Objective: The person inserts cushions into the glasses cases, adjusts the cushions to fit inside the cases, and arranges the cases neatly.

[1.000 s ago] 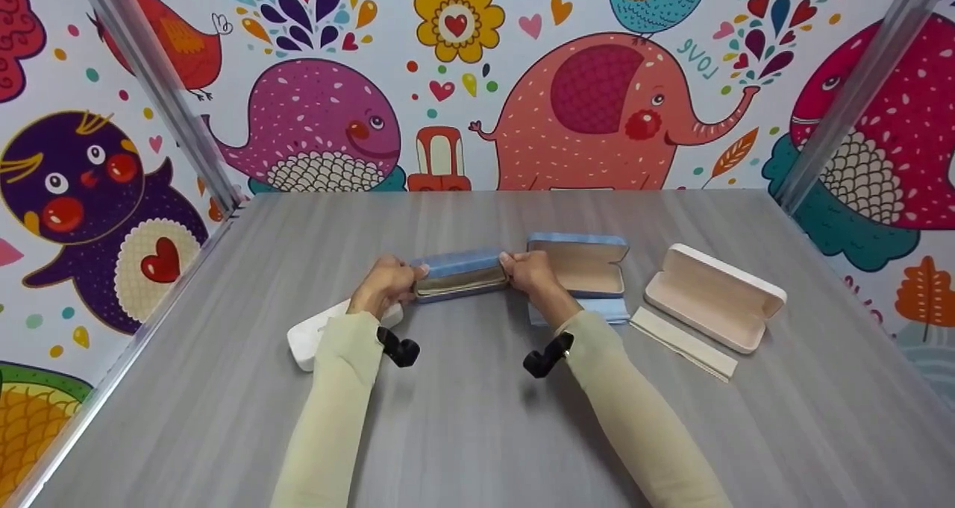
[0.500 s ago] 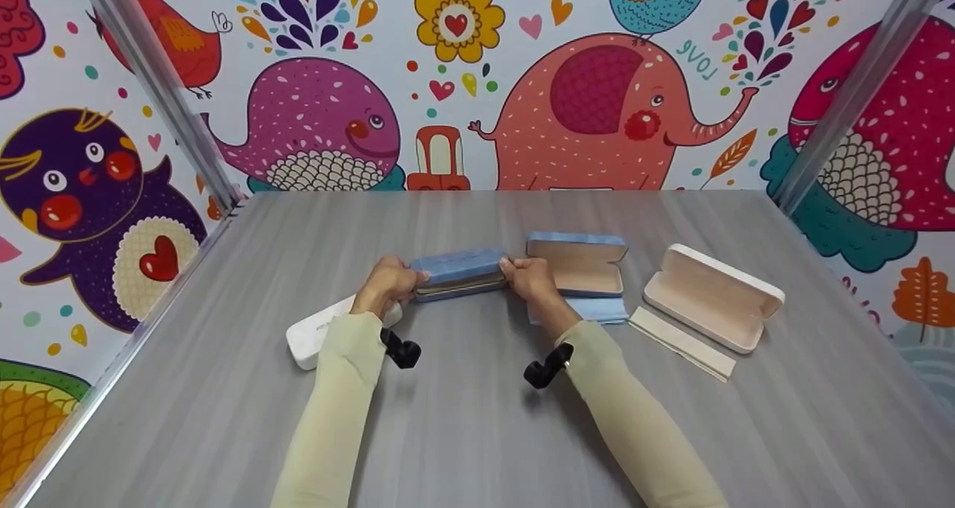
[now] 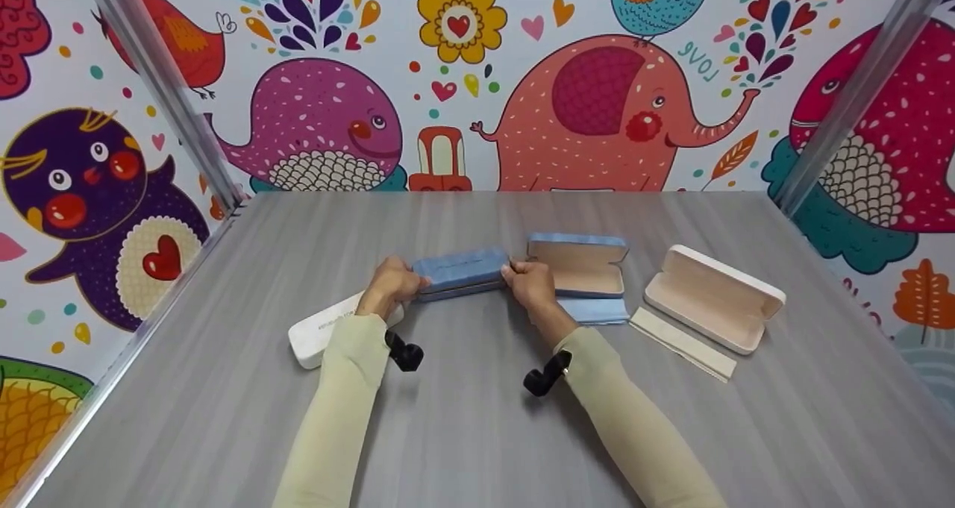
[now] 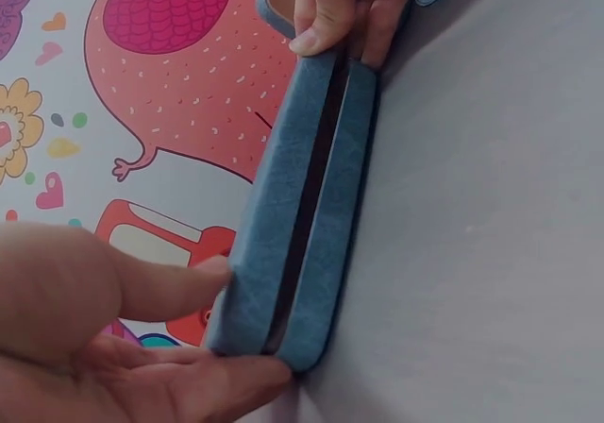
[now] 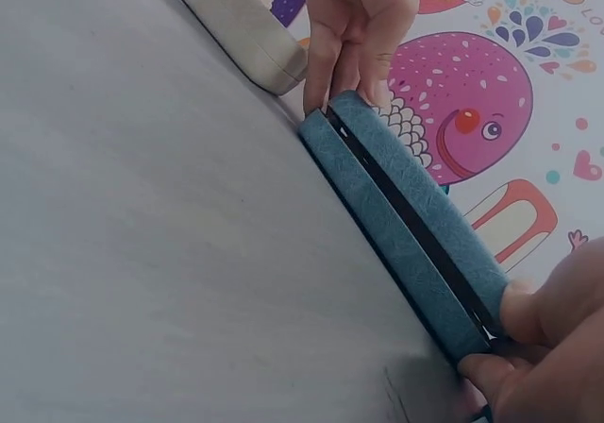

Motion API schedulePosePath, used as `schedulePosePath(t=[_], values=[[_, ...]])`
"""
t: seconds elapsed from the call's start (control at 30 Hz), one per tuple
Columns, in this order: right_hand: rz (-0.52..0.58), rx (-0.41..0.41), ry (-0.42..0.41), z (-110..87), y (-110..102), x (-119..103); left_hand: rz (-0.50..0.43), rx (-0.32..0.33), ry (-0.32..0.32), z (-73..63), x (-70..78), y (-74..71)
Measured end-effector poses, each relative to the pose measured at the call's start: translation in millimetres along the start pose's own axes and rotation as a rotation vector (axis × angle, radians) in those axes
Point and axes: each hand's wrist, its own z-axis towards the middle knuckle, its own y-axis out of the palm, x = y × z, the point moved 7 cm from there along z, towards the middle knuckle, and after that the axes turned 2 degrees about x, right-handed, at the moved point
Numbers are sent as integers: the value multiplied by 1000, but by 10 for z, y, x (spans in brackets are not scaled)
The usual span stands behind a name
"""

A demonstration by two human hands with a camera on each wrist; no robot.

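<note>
A blue glasses case (image 3: 461,269) sits on the table between my two hands, its lid lowered to a narrow dark gap along the front. My left hand (image 3: 393,280) pinches its left end, thumb on the lid and fingers at the lower half. At the opposite end my right hand (image 3: 534,283) grips the same case in a like way. Both wrist views show the thin slit between lid and base; what lies inside is hidden. Beneath my left wrist a white glasses case (image 3: 317,336), closed, is partly covered by the sleeve.
Behind my right hand stands a second blue glasses case (image 3: 586,269), open, with a folded blue cloth (image 3: 597,311) in front. Farther right are an open white glasses case (image 3: 701,306) and a folded cream cloth (image 3: 683,344). A patterned wall borders the table (image 3: 462,418) at the back.
The lid of the held blue case has come down, and its front gap has narrowed to a slit. Both hands have stayed at its ends; the other things lie as before.
</note>
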Motion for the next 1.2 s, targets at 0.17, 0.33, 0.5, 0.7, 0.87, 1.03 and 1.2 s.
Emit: schedulePosePath(t=[0.17, 0.33, 0.5, 0.7, 0.87, 1.03, 1.2], values=[[19, -28, 25, -7, 17, 20, 70, -20, -27, 41, -22, 16], [32, -40, 49, -6, 21, 38, 70, -31, -34, 41, -23, 12], [30, -34, 46, 7, 19, 43, 35, -47, -25, 7, -13, 2], [3, -25, 37, 8, 11, 31, 44, -21, -15, -16, -7, 3], [-6, -12, 28, -13, 6, 10, 63, 19, -22, -23, -1, 9], [-38, 9, -13, -34, -4, -35, 83, 59, -2, -45, 29, 11], [-61, 16, -62, -53, -17, -93, 46, 107, 40, -67, 92, 34]])
